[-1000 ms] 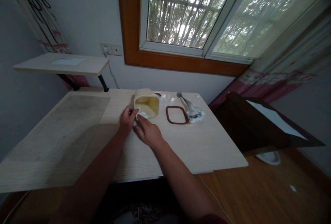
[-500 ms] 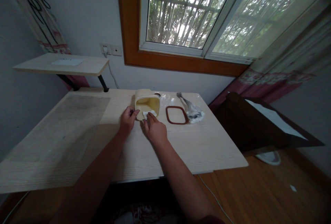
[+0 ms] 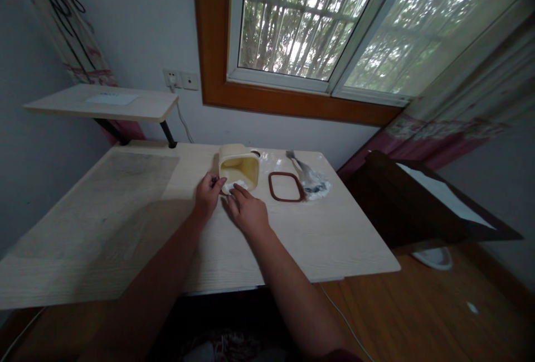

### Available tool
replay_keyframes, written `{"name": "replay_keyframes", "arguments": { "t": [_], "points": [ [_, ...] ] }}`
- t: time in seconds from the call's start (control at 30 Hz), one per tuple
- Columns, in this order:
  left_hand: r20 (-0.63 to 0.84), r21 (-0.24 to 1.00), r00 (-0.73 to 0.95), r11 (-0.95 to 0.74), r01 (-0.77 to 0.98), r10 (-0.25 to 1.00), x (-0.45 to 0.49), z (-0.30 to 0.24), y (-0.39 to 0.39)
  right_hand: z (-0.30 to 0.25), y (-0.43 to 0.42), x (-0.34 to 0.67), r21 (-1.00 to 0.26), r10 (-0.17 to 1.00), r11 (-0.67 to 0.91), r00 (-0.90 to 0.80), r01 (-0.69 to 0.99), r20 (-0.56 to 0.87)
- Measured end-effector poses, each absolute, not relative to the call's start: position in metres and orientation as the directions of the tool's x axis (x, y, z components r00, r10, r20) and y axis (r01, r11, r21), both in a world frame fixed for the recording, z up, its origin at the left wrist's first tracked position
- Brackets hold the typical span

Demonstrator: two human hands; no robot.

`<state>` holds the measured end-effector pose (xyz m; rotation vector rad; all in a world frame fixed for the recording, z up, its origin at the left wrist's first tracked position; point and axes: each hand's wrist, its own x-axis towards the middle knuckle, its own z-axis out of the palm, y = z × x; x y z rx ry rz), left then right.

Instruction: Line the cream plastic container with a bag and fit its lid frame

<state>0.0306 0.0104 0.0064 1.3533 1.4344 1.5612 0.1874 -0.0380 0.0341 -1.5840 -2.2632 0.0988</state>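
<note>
A cream, box-shaped container (image 3: 251, 164) lies on its side on the table, its yellowish opening turned towards me. My left hand (image 3: 206, 193) is closed on the container's lower left rim, thumb on the edge. At the lower rim, my right hand (image 3: 249, 209) presses a small white wad (image 3: 229, 187), tissue or cloth, with its fingertips. The fingers hide part of the wad. Right of the container lies a reddish-brown frame-like ring (image 3: 286, 187) with rounded corners, apart from both hands.
A clear plastic bag (image 3: 314, 183) with dark contents lies beyond the ring on the table (image 3: 326, 239). A raised shelf (image 3: 142, 106) with a paper sheet stands at the back left. Behind the table are the wall and window; a dark piece of furniture (image 3: 418, 206) is at the right.
My right hand has slid a little left along the container's lower rim with the white wad. My left hand keeps its hold on the container.
</note>
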Motion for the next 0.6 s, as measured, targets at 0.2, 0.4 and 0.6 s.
{"name": "replay_keyframes", "arguments": {
  "t": [0.2,0.4,0.6],
  "points": [
    [0.272,0.953,-0.291,-0.215,0.214,0.917,0.031,0.003,0.011,0.033,-0.032,0.195,-0.271,0.946,0.247,-0.17,0.93,0.277],
    [0.296,0.947,-0.28,-0.241,0.214,0.913,0.032,0.005,0.011,0.037,-0.038,0.185,-0.252,0.932,0.26,-0.174,0.932,0.319],
    [0.294,0.945,-0.268,-0.236,0.229,0.917,0.035,0.007,0.008,0.037,-0.044,0.176,-0.281,0.935,0.323,-0.258,0.904,0.244]
  ]
}}
